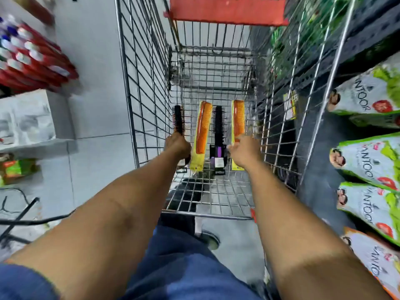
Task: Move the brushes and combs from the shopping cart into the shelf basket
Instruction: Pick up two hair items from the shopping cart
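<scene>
A shop aisle with a wire shopping cart [149,87] on a pale floor. Inside lie two orange combs and a black brush [218,124]. The left hand [177,146] is clamped on a round brush [178,119]; the right hand [244,152] seems to pinch the right comb [238,118], beside the left comb [203,128].
</scene>
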Demonstrator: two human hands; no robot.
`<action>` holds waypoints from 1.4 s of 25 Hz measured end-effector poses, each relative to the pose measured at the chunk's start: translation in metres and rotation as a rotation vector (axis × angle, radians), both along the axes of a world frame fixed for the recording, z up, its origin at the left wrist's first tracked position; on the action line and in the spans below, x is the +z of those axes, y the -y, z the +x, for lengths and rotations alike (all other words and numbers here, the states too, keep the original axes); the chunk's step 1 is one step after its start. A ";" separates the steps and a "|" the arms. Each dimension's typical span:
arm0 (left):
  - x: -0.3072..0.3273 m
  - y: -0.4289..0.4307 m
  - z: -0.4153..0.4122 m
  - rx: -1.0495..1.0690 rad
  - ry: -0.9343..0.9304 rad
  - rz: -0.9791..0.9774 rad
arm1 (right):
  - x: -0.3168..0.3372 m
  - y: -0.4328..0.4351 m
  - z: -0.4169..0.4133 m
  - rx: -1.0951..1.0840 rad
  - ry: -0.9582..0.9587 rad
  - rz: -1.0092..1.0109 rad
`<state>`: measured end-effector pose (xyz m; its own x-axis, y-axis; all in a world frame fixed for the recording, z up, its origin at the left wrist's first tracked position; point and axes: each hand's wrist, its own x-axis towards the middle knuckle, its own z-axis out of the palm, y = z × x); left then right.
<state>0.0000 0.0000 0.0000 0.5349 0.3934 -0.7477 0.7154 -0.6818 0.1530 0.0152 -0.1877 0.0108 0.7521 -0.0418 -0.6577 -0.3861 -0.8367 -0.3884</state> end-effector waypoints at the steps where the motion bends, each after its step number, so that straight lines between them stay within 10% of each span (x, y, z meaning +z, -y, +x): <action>1: -0.004 0.000 0.001 -0.002 -0.036 0.005 | -0.006 -0.005 0.003 -0.002 -0.033 0.000; 35: -0.041 0.009 -0.010 0.547 0.113 -0.213 | -0.067 -0.018 0.007 -0.486 -0.292 0.184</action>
<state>-0.0097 -0.0092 -0.0406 0.3779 0.4816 -0.7907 0.9252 -0.1649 0.3418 0.0222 -0.1699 -0.0566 0.4625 -0.2020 -0.8633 -0.8205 -0.4666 -0.3304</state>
